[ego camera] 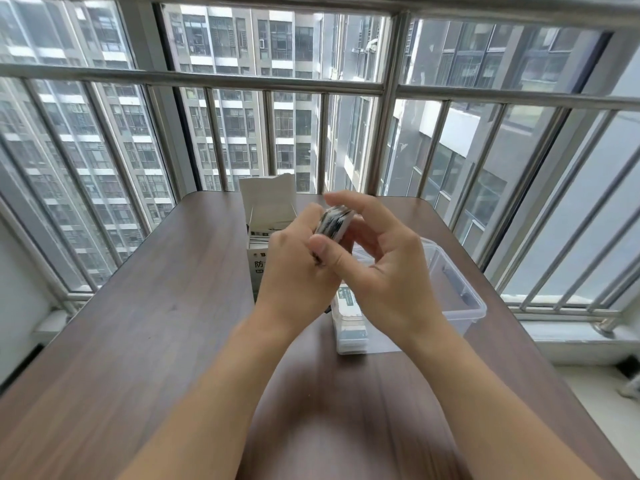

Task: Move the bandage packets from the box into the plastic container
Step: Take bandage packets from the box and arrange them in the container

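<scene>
A white cardboard box (258,216) stands open on the brown table, its lid flap raised, with more packets showing inside. A stack of bandage packets (334,223) is held in the air between both hands, above the gap between box and container. My left hand (294,271) grips the stack from the left, fingers curled behind it. My right hand (377,265) pinches it with thumb below and fingers over the top. The clear plastic container (464,299) sits to the right, partly hidden by my right hand; several packets (349,306) lie at its left end.
The brown wooden table (156,323) reaches back to a metal window railing (388,140). The table's right edge runs close behind the container. A floor ledge lies beyond on the right.
</scene>
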`<state>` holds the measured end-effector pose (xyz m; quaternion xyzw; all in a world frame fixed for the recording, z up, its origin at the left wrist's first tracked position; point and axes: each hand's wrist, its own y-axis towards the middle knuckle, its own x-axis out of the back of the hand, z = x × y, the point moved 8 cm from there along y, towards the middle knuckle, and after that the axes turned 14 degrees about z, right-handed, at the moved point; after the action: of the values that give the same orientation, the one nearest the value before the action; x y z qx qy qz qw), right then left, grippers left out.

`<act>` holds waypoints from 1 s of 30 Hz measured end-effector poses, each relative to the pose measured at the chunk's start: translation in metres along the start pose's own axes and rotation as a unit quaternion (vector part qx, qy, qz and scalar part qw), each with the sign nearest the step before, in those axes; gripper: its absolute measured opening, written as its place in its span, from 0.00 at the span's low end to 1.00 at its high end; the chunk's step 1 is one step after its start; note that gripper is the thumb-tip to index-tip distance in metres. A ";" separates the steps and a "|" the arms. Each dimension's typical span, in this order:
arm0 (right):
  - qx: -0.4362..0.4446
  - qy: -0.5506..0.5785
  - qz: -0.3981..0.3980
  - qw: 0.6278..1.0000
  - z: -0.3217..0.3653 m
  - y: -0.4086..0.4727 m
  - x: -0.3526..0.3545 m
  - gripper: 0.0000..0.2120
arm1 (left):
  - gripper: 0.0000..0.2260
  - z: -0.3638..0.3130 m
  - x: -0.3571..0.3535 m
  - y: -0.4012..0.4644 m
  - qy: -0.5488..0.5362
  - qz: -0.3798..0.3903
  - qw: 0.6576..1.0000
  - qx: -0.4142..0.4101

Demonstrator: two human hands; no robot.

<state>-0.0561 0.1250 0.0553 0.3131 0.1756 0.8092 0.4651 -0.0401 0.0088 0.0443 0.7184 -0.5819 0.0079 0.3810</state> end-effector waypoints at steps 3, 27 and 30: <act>0.003 0.008 -0.043 0.999 0.002 -0.002 0.004 0.13 | 0.05 -0.008 0.002 -0.002 0.035 -0.016 0.999 -0.035; -0.052 -0.163 0.232 0.958 0.013 0.014 0.007 0.08 | 0.19 0.001 -0.003 0.002 -0.067 0.085 0.994 0.013; -0.064 -0.177 0.268 0.945 0.016 0.023 0.006 0.07 | 0.17 0.000 -0.003 0.003 -0.060 0.084 0.995 0.005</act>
<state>-0.0625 0.1185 0.0822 0.4566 -0.0522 0.8447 0.2742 -0.0433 0.0109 0.0440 0.6682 -0.6617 0.0000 0.3400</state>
